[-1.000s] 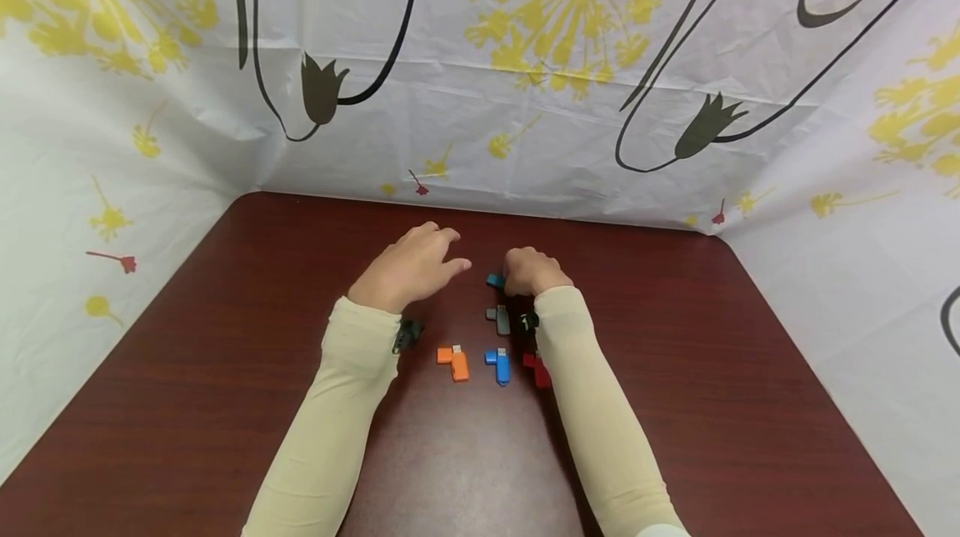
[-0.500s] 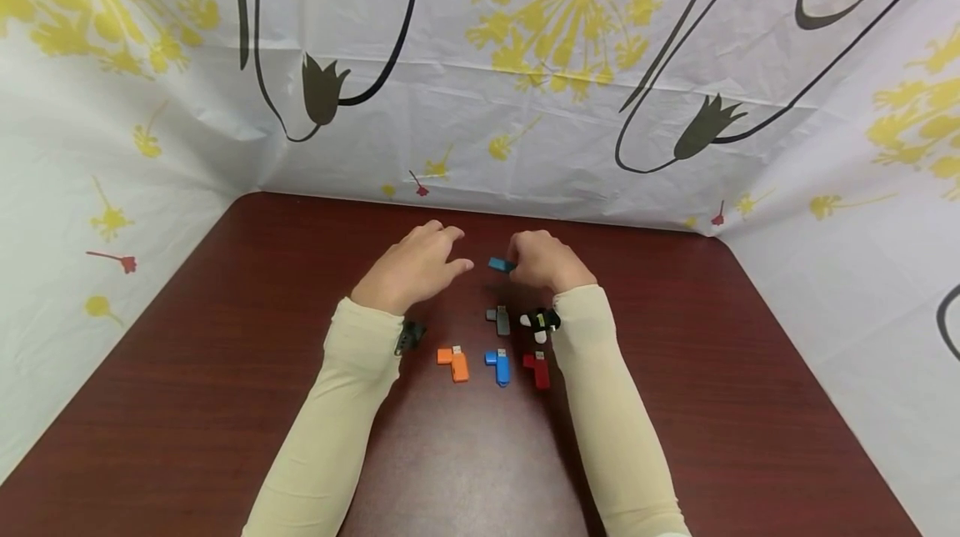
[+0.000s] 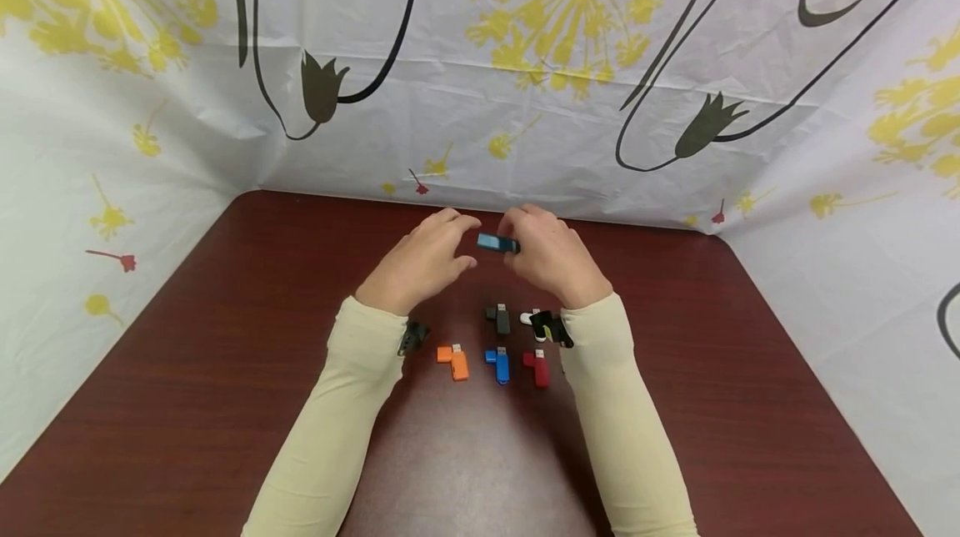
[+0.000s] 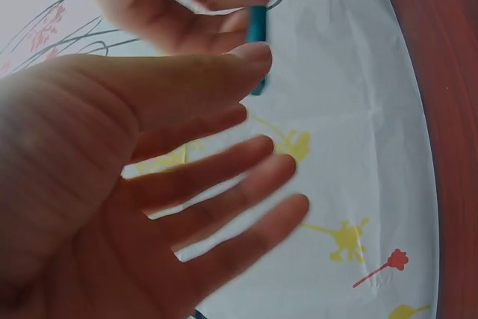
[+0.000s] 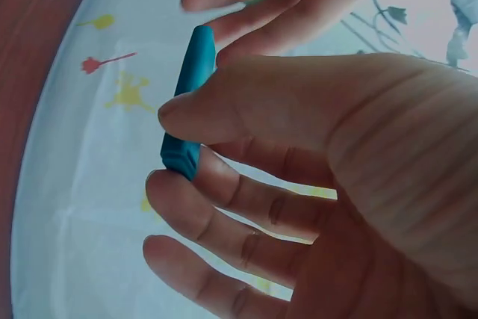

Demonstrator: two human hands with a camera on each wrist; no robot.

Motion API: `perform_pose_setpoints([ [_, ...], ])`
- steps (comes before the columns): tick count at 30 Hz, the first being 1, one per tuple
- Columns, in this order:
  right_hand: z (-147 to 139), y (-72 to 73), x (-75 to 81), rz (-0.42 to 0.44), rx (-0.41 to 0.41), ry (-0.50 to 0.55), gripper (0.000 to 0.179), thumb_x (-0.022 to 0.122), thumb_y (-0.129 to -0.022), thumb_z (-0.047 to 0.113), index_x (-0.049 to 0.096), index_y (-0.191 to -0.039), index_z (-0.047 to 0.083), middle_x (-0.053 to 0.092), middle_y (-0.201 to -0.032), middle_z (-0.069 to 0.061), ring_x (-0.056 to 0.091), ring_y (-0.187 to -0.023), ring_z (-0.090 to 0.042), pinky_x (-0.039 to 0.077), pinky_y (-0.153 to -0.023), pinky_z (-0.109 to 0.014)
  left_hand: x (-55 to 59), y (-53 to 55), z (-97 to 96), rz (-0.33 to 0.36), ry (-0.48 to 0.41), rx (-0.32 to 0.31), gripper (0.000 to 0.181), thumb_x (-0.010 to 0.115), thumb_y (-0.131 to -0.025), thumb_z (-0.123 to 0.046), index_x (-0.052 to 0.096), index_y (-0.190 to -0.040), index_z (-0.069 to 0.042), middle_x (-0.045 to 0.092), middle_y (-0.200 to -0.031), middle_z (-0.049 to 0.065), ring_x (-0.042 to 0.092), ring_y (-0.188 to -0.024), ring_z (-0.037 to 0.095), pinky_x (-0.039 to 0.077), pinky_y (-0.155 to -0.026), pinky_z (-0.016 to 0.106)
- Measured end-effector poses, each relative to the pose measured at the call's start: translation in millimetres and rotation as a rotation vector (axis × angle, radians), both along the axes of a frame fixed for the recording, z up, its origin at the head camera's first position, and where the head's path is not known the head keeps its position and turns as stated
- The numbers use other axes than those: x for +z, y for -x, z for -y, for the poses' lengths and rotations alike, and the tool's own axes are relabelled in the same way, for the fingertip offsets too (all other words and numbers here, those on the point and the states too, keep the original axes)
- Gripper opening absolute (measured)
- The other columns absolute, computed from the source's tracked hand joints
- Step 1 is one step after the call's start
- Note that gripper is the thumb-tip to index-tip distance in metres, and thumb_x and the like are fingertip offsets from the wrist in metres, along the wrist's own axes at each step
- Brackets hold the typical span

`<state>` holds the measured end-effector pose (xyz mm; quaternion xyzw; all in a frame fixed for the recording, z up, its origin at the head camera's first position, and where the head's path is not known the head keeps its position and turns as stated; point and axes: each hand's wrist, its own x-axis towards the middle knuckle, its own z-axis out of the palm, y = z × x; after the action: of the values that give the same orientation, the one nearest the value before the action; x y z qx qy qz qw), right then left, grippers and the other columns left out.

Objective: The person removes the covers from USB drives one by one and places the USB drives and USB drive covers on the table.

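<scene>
My right hand (image 3: 555, 258) pinches a teal USB stick (image 3: 491, 243) between thumb and fingers, above the far part of the table. In the right wrist view the teal stick (image 5: 193, 72) stands tilted, its cap apparently on. My left hand (image 3: 416, 262) is just left of the stick, its fingers spread and holding nothing. In the left wrist view my left thumb (image 4: 202, 72) overlaps the stick (image 4: 258, 24); whether they touch I cannot tell.
On the dark red table (image 3: 187, 353) lie uncapped USB sticks with caps beside them: orange (image 3: 459, 365), blue (image 3: 502, 368), red (image 3: 541, 372) and dark grey (image 3: 502, 321). A white one (image 3: 527, 318) is partly covered by the right wrist camera. A patterned white curtain (image 3: 450, 120) hangs behind.
My right hand has raised the teal USB stick from the table, away from the other sticks. My left hand has shifted slightly up and right, towards it.
</scene>
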<state>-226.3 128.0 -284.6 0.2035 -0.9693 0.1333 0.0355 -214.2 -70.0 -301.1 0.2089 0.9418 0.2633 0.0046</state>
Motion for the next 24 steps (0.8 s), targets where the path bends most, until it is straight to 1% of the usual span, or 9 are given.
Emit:
perform_pose_setpoints([
  [3, 0, -7.4, 5.4, -0.028, 0.015, 0.028, 0.024, 0.078, -0.096, 0.006, 0.073, -0.119, 0.005, 0.068, -0.117, -0.011, 0.068, -0.097, -0.031, 0.060, -0.083, -0.048, 0.1, -0.4, -1.6, -0.071, -0.035, -0.036, 0.052, 0.075, -0.104, -0.016, 0.059, -0.152, -0.005, 0.062, -0.145, 0.013, 0.062, -0.129, 0.029, 0.058, -0.106, 0.043],
  [6, 0, -13.5, 8.1, -0.052, 0.031, 0.050, 0.022, 0.077, -0.096, 0.005, 0.073, -0.117, 0.006, 0.067, -0.115, -0.010, 0.068, -0.094, -0.030, 0.059, -0.081, -0.046, 0.1, -0.3, -3.1, -0.134, -0.066, -0.064, 0.042, 0.077, -0.102, -0.012, 0.068, -0.141, -0.003, 0.068, -0.131, 0.013, 0.065, -0.115, 0.028, 0.060, -0.096, 0.039],
  [9, -1, -18.7, 9.1, -0.071, 0.040, 0.055, 0.021, 0.076, -0.095, 0.004, 0.073, -0.115, 0.007, 0.067, -0.114, -0.008, 0.067, -0.094, -0.030, 0.059, -0.081, -0.046, 0.4, -0.6, -4.5, -0.182, -0.084, -0.080, 0.032, 0.079, -0.100, -0.011, 0.074, -0.130, -0.003, 0.071, -0.115, 0.011, 0.064, -0.100, 0.025, 0.058, -0.086, 0.036],
  [11, -2, -21.0, 9.3, -0.081, 0.046, 0.054, 0.021, 0.075, -0.094, 0.004, 0.073, -0.115, 0.008, 0.067, -0.114, -0.008, 0.067, -0.093, -0.029, 0.058, -0.081, -0.046, 0.8, -0.7, -6.0, -0.207, -0.089, -0.089, 0.028, 0.079, -0.099, -0.011, 0.076, -0.126, -0.004, 0.071, -0.110, 0.010, 0.063, -0.096, 0.024, 0.057, -0.084, 0.035],
  [18, -8, -25.1, 8.9, -0.079, 0.078, 0.064, 0.024, 0.075, -0.096, 0.003, 0.073, -0.120, 0.007, 0.067, -0.116, -0.009, 0.066, -0.096, -0.028, 0.058, -0.082, -0.044, -0.2, -2.9, -9.4, -0.274, -0.058, -0.107, 0.025, 0.079, -0.100, -0.016, 0.078, -0.123, -0.005, 0.070, -0.104, 0.009, 0.062, -0.091, 0.023, 0.057, -0.081, 0.033],
  [21, -9, -24.9, 7.2, -0.088, 0.098, 0.065, 0.025, 0.078, -0.097, 0.006, 0.073, -0.122, 0.006, 0.067, -0.118, -0.010, 0.066, -0.097, -0.027, 0.059, -0.083, -0.044, -1.6, -3.5, -9.1, -0.312, -0.049, -0.110, 0.025, 0.079, -0.100, -0.017, 0.079, -0.122, -0.005, 0.071, -0.105, 0.009, 0.064, -0.090, 0.023, 0.058, -0.080, 0.034],
  [24, -9, -24.3, 6.0, -0.116, 0.114, 0.057, 0.026, 0.081, -0.097, 0.011, 0.073, -0.121, 0.007, 0.068, -0.117, -0.009, 0.067, -0.096, -0.027, 0.060, -0.083, -0.044, -2.4, -3.5, -8.7, -0.344, -0.050, -0.118, 0.025, 0.079, -0.100, -0.017, 0.079, -0.121, -0.004, 0.072, -0.107, 0.010, 0.066, -0.092, 0.024, 0.060, -0.082, 0.034],
])
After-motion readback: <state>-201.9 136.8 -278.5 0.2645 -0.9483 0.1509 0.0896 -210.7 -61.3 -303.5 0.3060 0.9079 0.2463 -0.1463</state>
